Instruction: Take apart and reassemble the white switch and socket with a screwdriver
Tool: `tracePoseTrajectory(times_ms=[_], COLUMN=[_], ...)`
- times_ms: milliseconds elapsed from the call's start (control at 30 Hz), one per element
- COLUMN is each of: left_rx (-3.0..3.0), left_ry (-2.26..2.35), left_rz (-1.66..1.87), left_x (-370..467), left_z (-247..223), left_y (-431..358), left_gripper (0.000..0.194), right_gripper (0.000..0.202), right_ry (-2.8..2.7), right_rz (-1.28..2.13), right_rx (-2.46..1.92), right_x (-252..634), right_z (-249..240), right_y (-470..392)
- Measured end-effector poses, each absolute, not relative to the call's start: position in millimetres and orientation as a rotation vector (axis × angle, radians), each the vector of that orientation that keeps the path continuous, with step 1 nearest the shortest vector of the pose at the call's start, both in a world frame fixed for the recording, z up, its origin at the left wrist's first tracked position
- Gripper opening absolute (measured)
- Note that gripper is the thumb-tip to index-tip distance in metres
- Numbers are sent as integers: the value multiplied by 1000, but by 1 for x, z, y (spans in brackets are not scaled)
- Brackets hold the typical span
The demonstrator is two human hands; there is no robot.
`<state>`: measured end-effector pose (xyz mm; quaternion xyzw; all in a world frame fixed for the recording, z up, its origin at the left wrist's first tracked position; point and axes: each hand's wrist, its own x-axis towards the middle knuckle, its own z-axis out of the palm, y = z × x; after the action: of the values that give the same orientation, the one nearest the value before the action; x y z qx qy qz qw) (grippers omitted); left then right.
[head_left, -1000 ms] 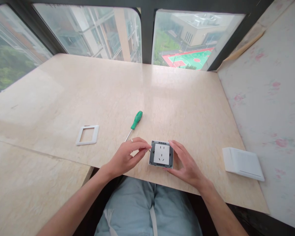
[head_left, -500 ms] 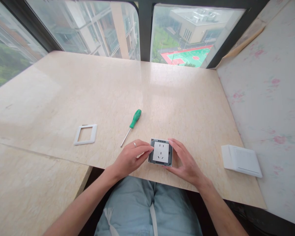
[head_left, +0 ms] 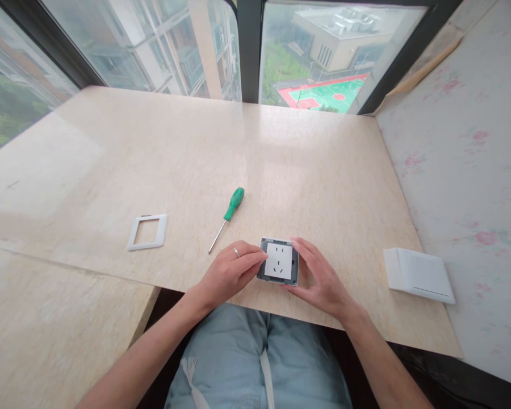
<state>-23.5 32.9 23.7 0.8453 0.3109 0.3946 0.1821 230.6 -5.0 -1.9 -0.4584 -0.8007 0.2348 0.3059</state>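
Note:
A square wall socket [head_left: 278,262] with a white face and a dark grey surround sits near the counter's front edge. My right hand [head_left: 321,278] grips its right side, thumb at the lower edge and fingers at the top right corner. The fingertips of my left hand [head_left: 234,270] are pinched together at the socket's left side; whatever they hold, if anything, is too small to make out. A ring is on one left finger. Beyond my left hand lies a green-handled screwdriver [head_left: 234,204], its shaft pointing toward me.
On the stone counter [head_left: 187,153], a white square frame [head_left: 161,231] lies at the left. A white switch box [head_left: 421,275] stands at the right beside the flowered wall [head_left: 460,170]. Windows border the far edge, and my legs are below the front edge.
The left fingertips have shifted slightly right over the socket's left edge. The view has moved a little; my right hand keeps its grip.

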Motion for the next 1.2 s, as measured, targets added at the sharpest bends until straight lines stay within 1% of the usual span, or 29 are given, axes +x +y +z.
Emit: tracePoseTrajectory(times_ms=[367,633,700,733,900,967,1000,1067,1200], left_rx=[2501,2507,2459,2424,2260,2222,2207,2184,2172], left_ry=[827,893,926,936,882,850,838,825,799], left_rz=[941,923,905,885,730,688,674,661,655], left_x=[-25,-27,-30,-31,-39,-39,-38,-35,-32], left_z=[30,28,30,32,28,21,17,9,4], left_y=[36,34,33,32,33,35,36,38,40], left_gripper=[19,16,23,30,85,100,103,104,93], right_gripper=[93,92,93,93,93,92,93,93,91], right_ry=[-2121,-2104,-2097,-2097,-2094,-2089,-2088,-2090,-2100], right_rz=[633,643,650,655,671,674,674,671,655], right_rx=[-1232,-1232,-1232,-1234,-1257,-1265,-1268,-1276,-1284], right_x=[231,231,231,230,230,231,231,231,231], right_z=[-2,-3,-3,-2,-1,-2,-3,-4,-5], right_y=[-5,-6,-6,-5,-5,-6,-6,-6,-6])
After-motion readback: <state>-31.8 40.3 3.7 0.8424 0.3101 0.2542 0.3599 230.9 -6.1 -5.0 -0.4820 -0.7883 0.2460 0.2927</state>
